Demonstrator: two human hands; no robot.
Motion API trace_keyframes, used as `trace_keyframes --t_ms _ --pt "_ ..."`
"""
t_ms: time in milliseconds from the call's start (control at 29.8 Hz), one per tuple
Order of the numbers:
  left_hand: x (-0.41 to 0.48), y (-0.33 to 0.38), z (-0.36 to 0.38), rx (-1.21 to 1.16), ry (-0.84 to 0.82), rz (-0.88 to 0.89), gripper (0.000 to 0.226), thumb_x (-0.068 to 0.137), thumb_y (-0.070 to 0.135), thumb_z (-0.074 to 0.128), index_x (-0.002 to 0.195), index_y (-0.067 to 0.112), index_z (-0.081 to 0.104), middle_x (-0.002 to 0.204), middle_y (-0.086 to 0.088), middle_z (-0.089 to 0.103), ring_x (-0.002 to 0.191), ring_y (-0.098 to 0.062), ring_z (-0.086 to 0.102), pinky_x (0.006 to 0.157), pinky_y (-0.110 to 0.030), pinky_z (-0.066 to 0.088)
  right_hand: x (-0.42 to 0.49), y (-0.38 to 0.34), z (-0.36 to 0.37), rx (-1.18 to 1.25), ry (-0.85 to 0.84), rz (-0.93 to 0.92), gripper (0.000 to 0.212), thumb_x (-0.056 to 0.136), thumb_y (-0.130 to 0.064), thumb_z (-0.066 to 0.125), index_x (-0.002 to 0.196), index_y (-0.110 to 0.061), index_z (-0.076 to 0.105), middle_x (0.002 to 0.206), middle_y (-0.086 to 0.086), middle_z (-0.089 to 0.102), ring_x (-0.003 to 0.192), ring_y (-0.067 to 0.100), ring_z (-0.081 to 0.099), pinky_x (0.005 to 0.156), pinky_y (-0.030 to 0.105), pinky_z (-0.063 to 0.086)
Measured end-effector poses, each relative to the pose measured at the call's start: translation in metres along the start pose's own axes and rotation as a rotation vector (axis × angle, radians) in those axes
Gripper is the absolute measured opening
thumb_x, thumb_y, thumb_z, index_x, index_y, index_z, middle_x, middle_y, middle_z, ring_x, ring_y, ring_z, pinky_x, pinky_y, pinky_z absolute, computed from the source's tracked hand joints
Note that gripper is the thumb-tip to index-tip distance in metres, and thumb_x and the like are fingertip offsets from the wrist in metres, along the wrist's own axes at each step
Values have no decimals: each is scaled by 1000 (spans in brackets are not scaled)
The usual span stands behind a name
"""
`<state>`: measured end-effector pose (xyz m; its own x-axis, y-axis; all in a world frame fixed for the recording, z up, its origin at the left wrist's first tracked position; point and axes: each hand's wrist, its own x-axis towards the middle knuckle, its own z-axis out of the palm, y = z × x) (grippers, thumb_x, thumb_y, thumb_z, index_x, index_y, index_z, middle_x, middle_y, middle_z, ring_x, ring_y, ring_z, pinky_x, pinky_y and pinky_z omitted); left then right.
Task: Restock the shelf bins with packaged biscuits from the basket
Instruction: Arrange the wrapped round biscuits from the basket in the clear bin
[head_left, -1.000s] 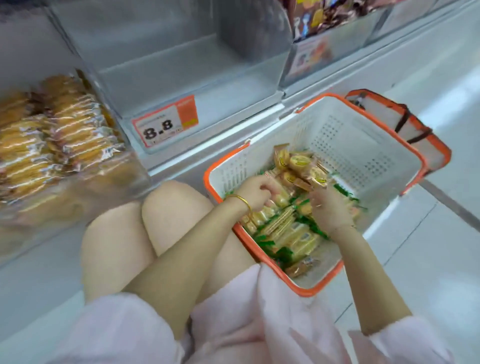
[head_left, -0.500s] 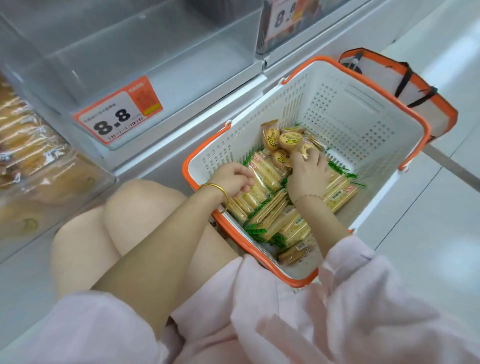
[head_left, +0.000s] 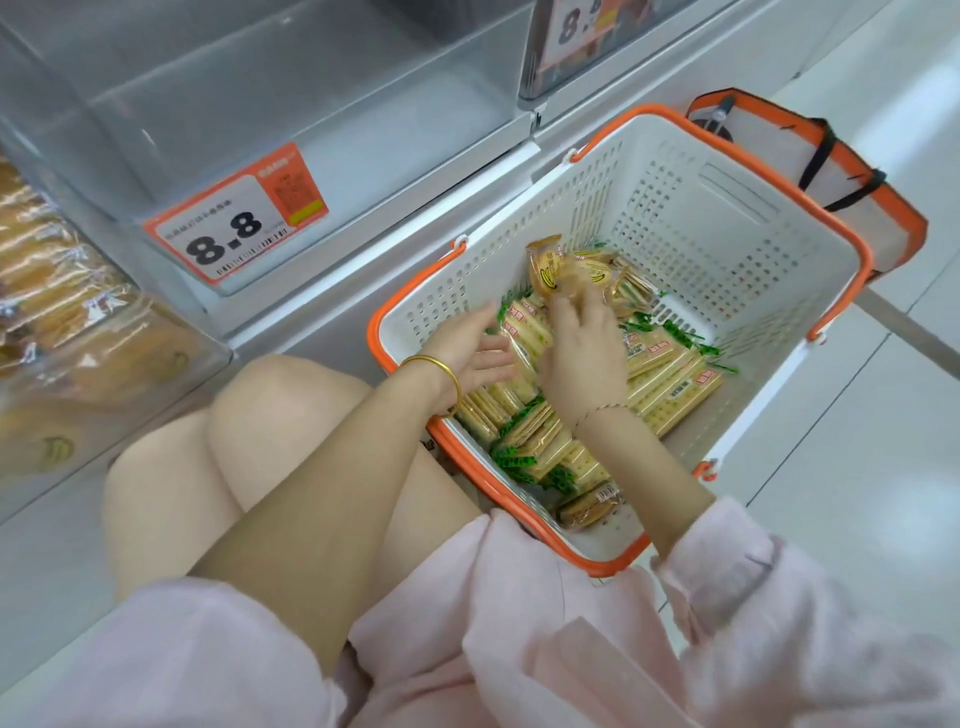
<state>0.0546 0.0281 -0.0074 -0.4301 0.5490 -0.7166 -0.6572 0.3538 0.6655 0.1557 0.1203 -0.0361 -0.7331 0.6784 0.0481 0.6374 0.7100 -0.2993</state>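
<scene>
You are crouching with the white perforated plastic basket with an orange rim (head_left: 727, 218) standing right of your knees, before the shelf.
Flat rectangular film-wrapped cracker packs (head_left: 670, 384) are lying across its bottom, with round banana-print biscuit packs (head_left: 550, 270) sitting on them at the far side. Your left hand (head_left: 467, 353) is hovering over the packs by the left wall; your right hand (head_left: 582, 343), just beside it, is curling its fingers round a round pack. The clear rectangular plastic shelf bin (head_left: 311, 104) is sitting behind and left of the basket, the orange-and-white paper price tag (head_left: 236, 228) on its front.
</scene>
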Motion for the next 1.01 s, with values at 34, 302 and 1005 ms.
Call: trace_keyframes --t_ms 34,302,1005 --pt "1 1 0 -84 -19 -28 46 94 43 50 122 7 50 119 -17 57 107 -31 61 80 -38 55 -10 -13 -2 79 -32 -141 49 82 -8 50 132 -7 47 147 18 32 127 36 40 102 49 38" --pt "6 1 -10 -55 164 -51 12 95 12 50 107 10 49 99 -15 62 75 -25 63 54 -39 57 16 -1 -7 423 -110 99 30 83 7 46 100 -13 61 114 8 60 110 25 54 91 36 46" --pt "-16 14 -18 -130 138 91 12 93 27 55 98 16 58 84 -2 65 69 -16 62 71 -32 55 45 20 -18 668 -240 205 12 87 -9 47 77 -15 51 62 -1 45 60 20 46 57 28 42"
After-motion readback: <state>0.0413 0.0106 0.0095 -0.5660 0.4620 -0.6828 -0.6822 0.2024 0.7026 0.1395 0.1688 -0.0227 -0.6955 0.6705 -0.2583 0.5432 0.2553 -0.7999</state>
